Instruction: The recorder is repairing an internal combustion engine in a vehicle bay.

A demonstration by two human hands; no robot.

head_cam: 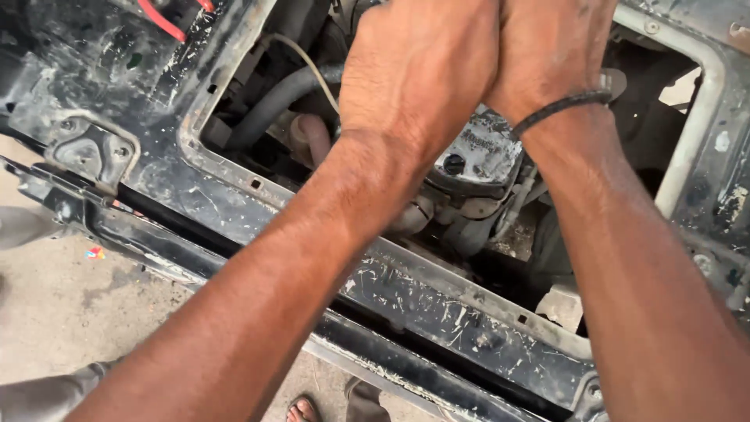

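Engine bay opening (258,117), scratched black front panel (437,305) below it. My left hand (418,70) and right hand (547,55) pressed together above grey capped reservoir (476,152); fingers hidden, grip unclear. Hoses (273,101) in place, nothing visibly removed.

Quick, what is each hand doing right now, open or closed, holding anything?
Left hand: clenched, pressed against the right hand above the engine bay; what it grips is hidden.
Right hand: clenched too, black wristband on; contents cannot be told.
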